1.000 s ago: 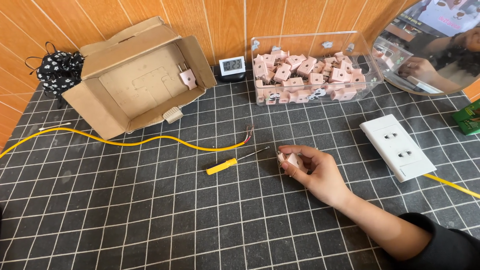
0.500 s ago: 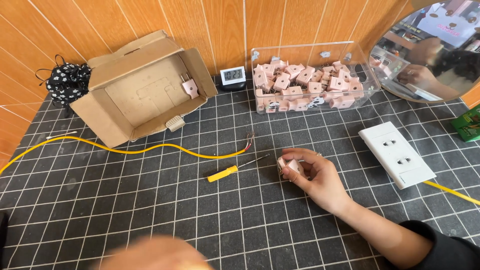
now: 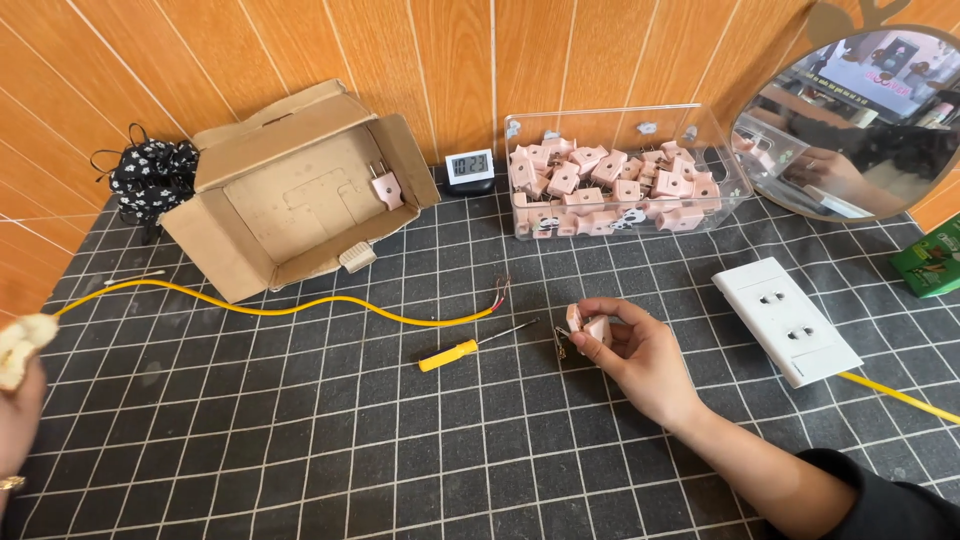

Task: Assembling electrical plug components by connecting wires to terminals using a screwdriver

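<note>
My right hand (image 3: 640,360) rests on the black gridded mat and is closed on a small pink plug (image 3: 588,328), whose metal prongs point left. A yellow-handled screwdriver (image 3: 452,353) lies just left of it, tip toward the plug. Above the screwdriver, a yellow cable (image 3: 290,308) runs across the mat and ends in bare red and dark wire tips (image 3: 500,291). At the left edge, my left hand (image 3: 14,420) holds a pale crumbly piece (image 3: 20,343). I cannot tell what the piece is.
An open cardboard box (image 3: 240,250) at the back left holds one pink plug (image 3: 386,186). A clear bin (image 3: 735,190) holds several pink plugs, next to a small digital clock (image 3: 468,166). A white double socket (image 3: 786,320), round mirror (image 3: 850,120), green packet (image 3: 932,260) and black floral pouch (image 3: 150,178) stand around.
My left hand has swung from the bottom edge to the left edge, holding the pale piece. My right hand has turned the plug slightly and stays in place.
</note>
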